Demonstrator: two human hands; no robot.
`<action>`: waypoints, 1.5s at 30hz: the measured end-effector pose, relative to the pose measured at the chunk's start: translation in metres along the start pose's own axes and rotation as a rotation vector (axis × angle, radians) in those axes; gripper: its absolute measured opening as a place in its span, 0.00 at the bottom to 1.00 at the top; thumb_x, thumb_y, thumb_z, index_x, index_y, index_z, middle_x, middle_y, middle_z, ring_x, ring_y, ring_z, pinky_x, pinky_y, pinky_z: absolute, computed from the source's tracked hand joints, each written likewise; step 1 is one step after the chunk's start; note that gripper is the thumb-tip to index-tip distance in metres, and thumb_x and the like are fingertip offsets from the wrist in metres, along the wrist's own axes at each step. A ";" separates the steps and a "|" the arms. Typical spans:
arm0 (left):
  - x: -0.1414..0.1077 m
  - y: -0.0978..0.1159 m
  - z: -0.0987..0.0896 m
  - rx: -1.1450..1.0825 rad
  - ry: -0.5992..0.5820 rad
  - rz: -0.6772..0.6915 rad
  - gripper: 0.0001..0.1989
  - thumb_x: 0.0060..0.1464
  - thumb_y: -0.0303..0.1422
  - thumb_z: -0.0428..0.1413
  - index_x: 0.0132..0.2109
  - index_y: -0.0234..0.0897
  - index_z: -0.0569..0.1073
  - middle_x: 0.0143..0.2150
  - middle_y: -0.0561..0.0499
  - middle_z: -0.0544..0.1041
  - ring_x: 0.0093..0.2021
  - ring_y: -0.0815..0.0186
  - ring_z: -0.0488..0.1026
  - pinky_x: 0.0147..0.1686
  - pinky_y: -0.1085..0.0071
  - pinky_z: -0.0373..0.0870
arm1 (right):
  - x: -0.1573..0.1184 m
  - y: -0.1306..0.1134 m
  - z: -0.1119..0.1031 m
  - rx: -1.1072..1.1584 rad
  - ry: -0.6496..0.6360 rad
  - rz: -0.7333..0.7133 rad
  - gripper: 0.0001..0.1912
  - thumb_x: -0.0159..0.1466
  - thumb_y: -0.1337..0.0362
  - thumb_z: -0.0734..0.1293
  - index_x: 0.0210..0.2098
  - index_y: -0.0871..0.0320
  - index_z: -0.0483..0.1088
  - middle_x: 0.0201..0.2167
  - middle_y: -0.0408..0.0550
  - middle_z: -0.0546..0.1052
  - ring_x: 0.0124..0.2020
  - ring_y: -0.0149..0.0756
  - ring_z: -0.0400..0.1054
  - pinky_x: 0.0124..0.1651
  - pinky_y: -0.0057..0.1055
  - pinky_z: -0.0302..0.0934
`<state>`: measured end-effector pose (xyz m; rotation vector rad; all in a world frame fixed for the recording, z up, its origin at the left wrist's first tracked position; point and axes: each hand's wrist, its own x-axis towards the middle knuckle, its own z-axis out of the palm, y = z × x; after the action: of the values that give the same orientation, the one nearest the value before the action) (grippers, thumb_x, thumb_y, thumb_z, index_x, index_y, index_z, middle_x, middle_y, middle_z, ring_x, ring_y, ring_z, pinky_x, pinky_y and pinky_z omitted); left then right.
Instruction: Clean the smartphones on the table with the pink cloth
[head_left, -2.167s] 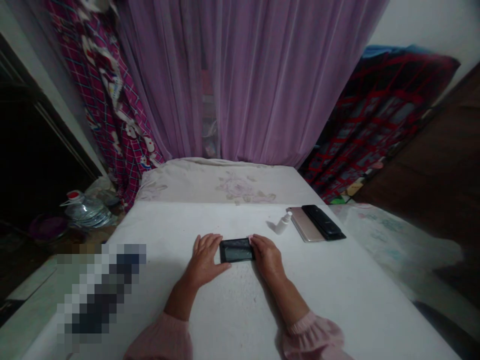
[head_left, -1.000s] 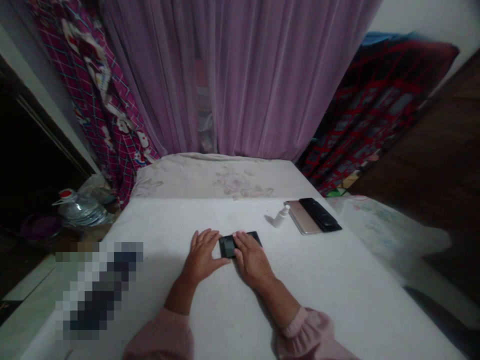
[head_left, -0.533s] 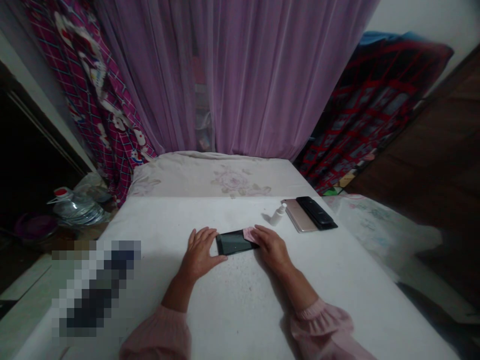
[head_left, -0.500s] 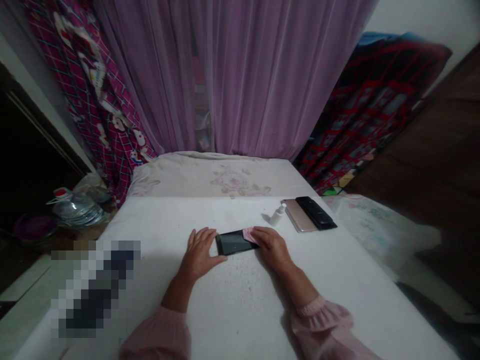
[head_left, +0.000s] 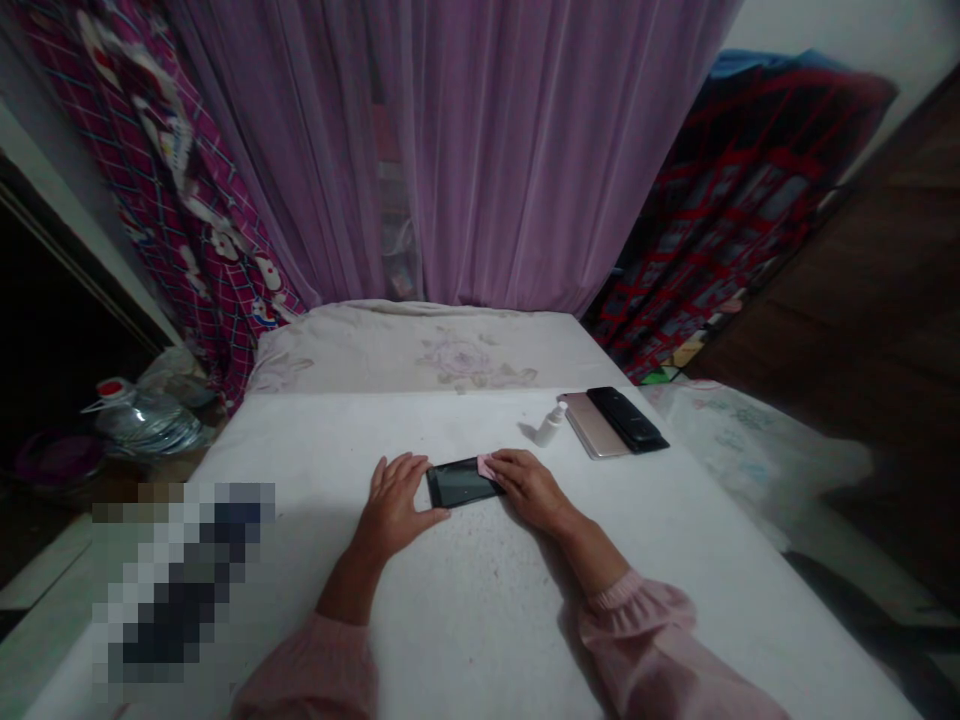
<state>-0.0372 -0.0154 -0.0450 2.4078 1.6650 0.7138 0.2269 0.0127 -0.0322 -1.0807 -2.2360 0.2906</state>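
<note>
A dark smartphone (head_left: 459, 486) lies screen up on the white-covered surface, its long side running left to right. My left hand (head_left: 394, 510) grips its left end, thumb at the near corner and fingers at the far one. With closed fingers, my right hand (head_left: 531, 490) presses a small pink cloth (head_left: 486, 467) onto the right part of the screen. Part of the cloth and the phone's right end are hidden under that hand. Just beyond my right hand stands a small white spray bottle (head_left: 550, 426).
To the right of the bottle lie a rose-gold device (head_left: 596, 428) and a black one (head_left: 627, 420), overlapping. A blurred-out dark item (head_left: 191, 585) is at the left edge. Purple curtains (head_left: 510, 150) hang behind; a large water bottle (head_left: 146, 418) stands on the left.
My right hand has shifted slightly on the screen, and less of the pink cloth shows. The left hand still holds the phone. The whole view has moved a little.
</note>
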 end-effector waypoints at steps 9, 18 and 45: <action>0.000 0.001 -0.001 0.009 -0.012 -0.003 0.32 0.47 0.48 0.62 0.57 0.42 0.67 0.58 0.43 0.71 0.62 0.50 0.62 0.64 0.45 0.47 | 0.009 -0.002 0.013 0.033 0.063 0.147 0.11 0.66 0.65 0.62 0.40 0.55 0.77 0.35 0.50 0.76 0.38 0.36 0.70 0.42 0.32 0.67; 0.001 0.003 -0.004 0.002 -0.038 -0.003 0.31 0.48 0.46 0.61 0.58 0.43 0.67 0.59 0.44 0.71 0.62 0.50 0.61 0.64 0.45 0.46 | -0.015 -0.030 0.018 -0.013 0.147 0.118 0.11 0.66 0.64 0.62 0.40 0.53 0.77 0.38 0.51 0.77 0.40 0.39 0.70 0.44 0.37 0.65; 0.003 0.019 -0.005 0.001 -0.062 -0.007 0.30 0.44 0.45 0.64 0.53 0.42 0.68 0.63 0.42 0.65 0.66 0.49 0.56 0.64 0.43 0.43 | -0.005 -0.010 0.025 -0.213 0.280 0.276 0.13 0.64 0.66 0.62 0.43 0.52 0.77 0.44 0.48 0.79 0.48 0.46 0.68 0.53 0.48 0.60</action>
<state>-0.0226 -0.0210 -0.0334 2.3978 1.6502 0.6305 0.2075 0.0045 -0.0496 -1.4515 -1.8994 0.0109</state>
